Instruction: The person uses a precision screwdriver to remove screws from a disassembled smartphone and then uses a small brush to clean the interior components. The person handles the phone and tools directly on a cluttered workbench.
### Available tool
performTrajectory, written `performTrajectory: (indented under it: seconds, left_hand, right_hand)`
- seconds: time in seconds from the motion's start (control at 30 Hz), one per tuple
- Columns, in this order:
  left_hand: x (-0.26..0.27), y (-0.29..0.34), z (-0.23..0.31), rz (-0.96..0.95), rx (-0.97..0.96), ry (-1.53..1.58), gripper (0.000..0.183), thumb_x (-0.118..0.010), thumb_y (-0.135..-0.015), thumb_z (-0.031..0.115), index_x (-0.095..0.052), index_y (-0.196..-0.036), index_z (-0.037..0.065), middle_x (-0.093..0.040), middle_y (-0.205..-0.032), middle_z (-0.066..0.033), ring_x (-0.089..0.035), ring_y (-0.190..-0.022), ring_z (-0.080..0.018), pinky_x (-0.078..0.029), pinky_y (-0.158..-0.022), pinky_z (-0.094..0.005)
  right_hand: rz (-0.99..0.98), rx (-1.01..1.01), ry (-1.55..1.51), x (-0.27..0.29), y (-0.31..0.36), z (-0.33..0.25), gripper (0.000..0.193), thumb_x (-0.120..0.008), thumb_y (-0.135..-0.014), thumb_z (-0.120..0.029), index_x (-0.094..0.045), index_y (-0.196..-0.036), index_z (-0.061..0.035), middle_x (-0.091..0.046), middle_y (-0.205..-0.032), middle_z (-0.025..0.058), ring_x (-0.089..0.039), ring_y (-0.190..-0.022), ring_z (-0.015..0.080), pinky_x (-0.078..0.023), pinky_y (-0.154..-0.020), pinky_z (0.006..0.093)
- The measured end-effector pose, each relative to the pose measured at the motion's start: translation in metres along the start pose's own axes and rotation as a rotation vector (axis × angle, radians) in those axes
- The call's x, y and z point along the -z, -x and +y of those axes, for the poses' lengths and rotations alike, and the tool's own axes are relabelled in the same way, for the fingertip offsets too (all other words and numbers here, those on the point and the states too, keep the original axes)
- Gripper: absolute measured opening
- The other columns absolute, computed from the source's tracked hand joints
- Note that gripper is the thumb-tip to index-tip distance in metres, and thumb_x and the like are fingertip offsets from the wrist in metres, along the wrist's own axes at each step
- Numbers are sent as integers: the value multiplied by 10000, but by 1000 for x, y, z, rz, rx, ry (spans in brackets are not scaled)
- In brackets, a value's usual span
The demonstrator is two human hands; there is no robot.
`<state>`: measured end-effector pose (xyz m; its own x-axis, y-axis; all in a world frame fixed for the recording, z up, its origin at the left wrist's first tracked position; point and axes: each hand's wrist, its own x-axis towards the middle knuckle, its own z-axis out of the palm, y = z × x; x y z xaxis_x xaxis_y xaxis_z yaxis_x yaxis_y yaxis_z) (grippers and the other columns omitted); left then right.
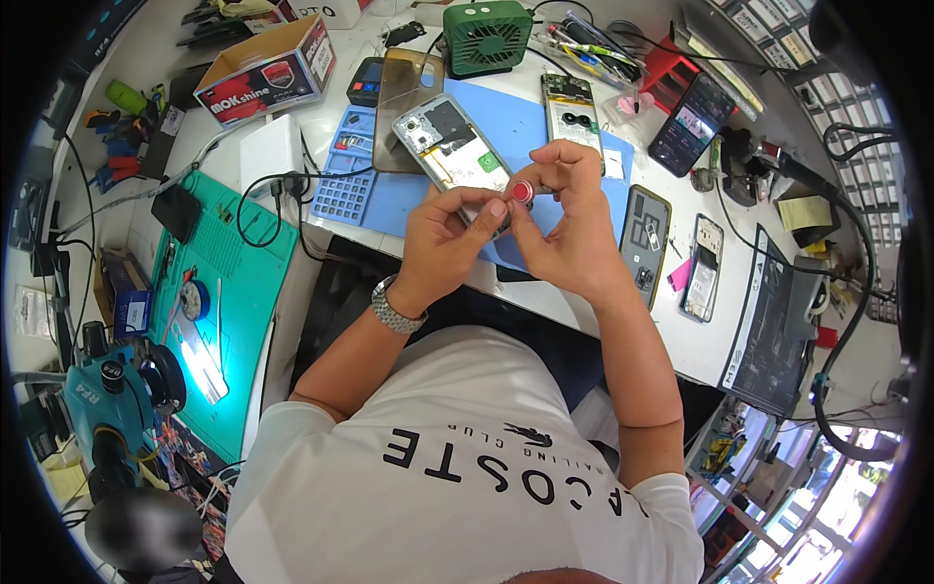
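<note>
The white workbench (693,352) carries the whole layout. The green work mat (261,316) covers its left side; the blue repair mat (520,119) lies at the centre, ahead of me. An open cardboard box (268,83) stands beyond the blue mat, toward the left, with a green desk fan (486,39) to its right, at the mat's far edge.

My left hand (433,238), metal watch (397,304) at the wrist, grasps the lower end of the opened smartphone (449,141), thumb and index finger laid across it; the remaining fingers are partly hidden. My right hand (572,229) is just beside it, over the phone's lower right corner, thumb and index finger pinched on a small tool, the other fingers bent.

The opened smartphone sits over the blue mat, slanted, upper end toward the left, internals facing up. I cannot tell whether its underside touches the mat. Its upper left edge overlaps a translucent brown cover (394,92). A second opened phone (572,115) lies to the right, apart from the first.

Smallest is the red-capped tool (522,191), its round cap facing up between my fingertips; its lower end is hidden.
</note>
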<state>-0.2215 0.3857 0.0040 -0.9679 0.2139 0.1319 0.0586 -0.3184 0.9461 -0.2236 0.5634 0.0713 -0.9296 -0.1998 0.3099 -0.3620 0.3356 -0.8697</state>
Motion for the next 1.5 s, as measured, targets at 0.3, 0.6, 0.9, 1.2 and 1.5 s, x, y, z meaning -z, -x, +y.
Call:
performTrajectory:
  seconds: [0.3,0.6,0.9,1.2,1.5]
  left_hand:
    - [-4,-1,4,-23,-15,27,163,-718,-1011,80,-704,-1098,-57,-531,-1240,-71,-649,-1071,-150,-577,-909,-309]
    - [3,0,2,-49,-5,-27,152,-686,-1037,85,-704,-1124,-38,-619,-1146,-41,-651,-1024,-108,-555,-881,-269]
    - [-3,-2,5,-40,-10,46,169,-668,-1038,76,-684,-1115,-74,-584,-1124,-50,-685,-1004,-137,-653,-891,-319]
    - [-1,0,1,-54,6,53,143,-660,-1038,53,-682,-1121,-61,-642,-1135,-67,-671,-1020,-134,-650,-929,-352]
    - [1,-1,0,-34,28,-11,116,-718,-1008,62,-723,-1074,-33,-577,-1155,-55,-642,-999,-111,-571,-842,-244]
  right_hand:
    - [91,26,14,3,9,0,544,-527,-945,132,-329,-1432,-11,-684,-1163,209,-704,-1104,262,-522,-987,330]
    - [407,268,-182,-13,14,-2,570,-596,-985,134,-206,-1339,-86,-692,-1088,262,-774,-927,307,-627,-719,262]
    - [413,305,-303,-17,11,1,590,-592,-969,161,-184,-1302,-104,-690,-1064,278,-781,-928,325,-651,-688,287]
    - [418,333,-318,-18,10,3,592,-577,-975,165,-185,-1321,-113,-692,-1062,269,-777,-949,325,-658,-719,300]
    - [415,316,-308,-18,11,2,584,-580,-978,159,-182,-1305,-116,-694,-1062,269,-779,-938,315,-653,-707,288]
